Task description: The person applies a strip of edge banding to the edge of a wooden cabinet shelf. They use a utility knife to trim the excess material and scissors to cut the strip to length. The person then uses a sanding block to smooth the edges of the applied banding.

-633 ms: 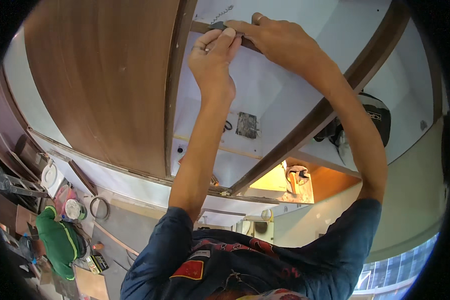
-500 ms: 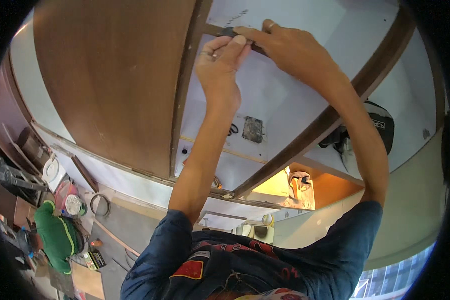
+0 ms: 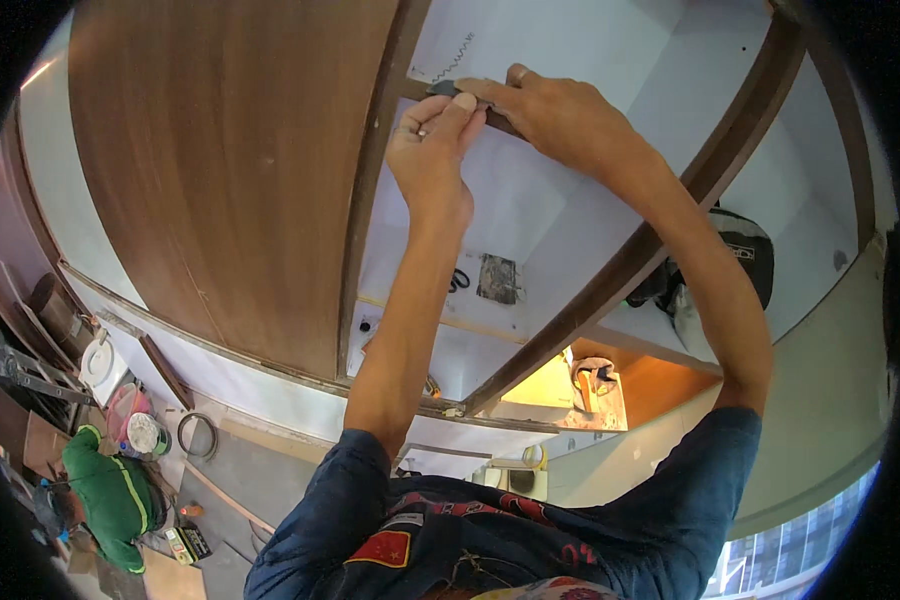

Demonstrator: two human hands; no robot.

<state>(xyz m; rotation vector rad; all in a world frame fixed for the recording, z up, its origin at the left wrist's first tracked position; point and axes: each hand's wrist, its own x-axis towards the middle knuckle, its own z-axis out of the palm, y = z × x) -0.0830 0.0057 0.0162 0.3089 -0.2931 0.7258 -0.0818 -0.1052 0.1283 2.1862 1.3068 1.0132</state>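
Both my hands meet at the brown front edge of a cabinet shelf (image 3: 506, 124), near its left end. There sits a small dark grey piece (image 3: 442, 89) whose kind I cannot make out. My left hand (image 3: 432, 150), a ring on one finger, is closed from below with thumb and forefinger pinched beside that piece. From the right, my right hand (image 3: 560, 115) reaches over, its fingers pressed together against the grey piece; its thumb side is partly hidden. A thin coiled dark strand (image 3: 455, 58) rises behind the fingers against the white cabinet back.
A brown door panel (image 3: 220, 170) stands left; a slanting brown post (image 3: 610, 262) runs right. Scissors (image 3: 459, 280) and a dark square plate (image 3: 498, 279) lie lower inside. A black bag (image 3: 745, 255) sits right. Below left, a person in green (image 3: 110, 495) bends near a white bucket (image 3: 146, 433).
The view has tilted slightly, so cabinet and hands appear lower in the picture. Both hands keep their place at the shelf edge with the grey piece.
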